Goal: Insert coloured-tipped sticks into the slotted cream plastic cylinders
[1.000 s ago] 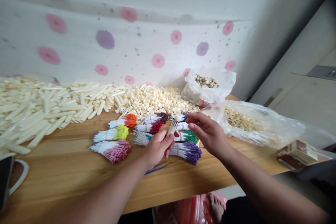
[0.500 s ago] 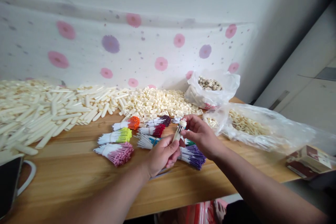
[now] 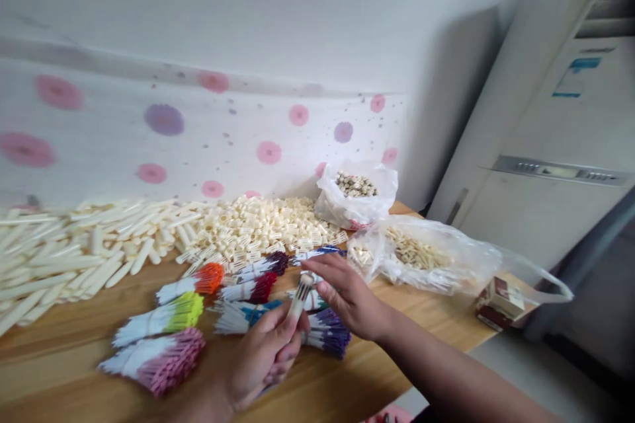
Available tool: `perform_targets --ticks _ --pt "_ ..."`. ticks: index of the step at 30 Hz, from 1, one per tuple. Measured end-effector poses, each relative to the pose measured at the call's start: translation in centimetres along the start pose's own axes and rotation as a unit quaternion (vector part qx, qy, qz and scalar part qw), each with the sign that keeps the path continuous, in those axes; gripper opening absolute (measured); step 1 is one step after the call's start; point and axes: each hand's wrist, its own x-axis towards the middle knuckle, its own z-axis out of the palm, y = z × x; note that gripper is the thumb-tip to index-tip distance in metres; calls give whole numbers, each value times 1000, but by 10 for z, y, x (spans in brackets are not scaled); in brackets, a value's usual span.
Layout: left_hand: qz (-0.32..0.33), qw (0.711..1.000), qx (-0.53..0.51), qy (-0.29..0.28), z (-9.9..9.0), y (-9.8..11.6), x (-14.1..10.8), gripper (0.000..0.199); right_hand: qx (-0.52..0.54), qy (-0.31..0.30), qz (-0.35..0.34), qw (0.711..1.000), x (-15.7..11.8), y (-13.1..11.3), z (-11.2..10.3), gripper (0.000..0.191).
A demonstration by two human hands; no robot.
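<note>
My left hand (image 3: 270,351) is closed around the lower barrel of a cream multicolour pen (image 3: 300,296), which tilts up to the right with dark slots near its top. Beside that top is my right hand (image 3: 350,294), its fingers stretched out over the pen's end; whether they touch it I cannot tell. Around my hands lie bundles of pen refills: orange (image 3: 208,277), dark red (image 3: 262,287), yellow-green (image 3: 186,309), pink (image 3: 173,362), blue (image 3: 248,314) and purple (image 3: 335,332). Part of the purple bundle is hidden behind my left hand.
Long cream pen barrels (image 3: 94,258) heap at the left, short slotted parts (image 3: 262,221) behind the bundles. Plastic bags hold metallic-looking pieces (image 3: 356,185) and small cream parts (image 3: 417,250). A small box (image 3: 499,304) stands near the table's right edge. Beyond is a white refrigerator (image 3: 546,211).
The view has swung right and up, so the table sits lower and further left. My right hand's fingers have straightened out from their bent hold near the pen's top. My left hand keeps the pen.
</note>
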Motion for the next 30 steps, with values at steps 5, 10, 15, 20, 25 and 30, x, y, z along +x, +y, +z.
perform_targets --ticks 5,10,15,20,25,30 --pt "-9 999 17 -37 0 -1 0 45 17 -17 -13 1000 3 -1 -15 37" --pt "14 998 52 -30 -2 0 4 43 115 -22 61 991 4 17 -17 26" --pt "17 995 88 -31 -6 1 4 41 189 14 112 975 2 29 -11 23" --pt "32 992 113 -36 -5 -2 2 39 186 10 115 976 1 26 -4 24" --pt "52 988 143 5 -1 -3 5 42 155 7 133 979 0 29 -1 28" --pt "29 989 143 5 0 -3 7 42 113 4 162 980 -1 32 -1 32"
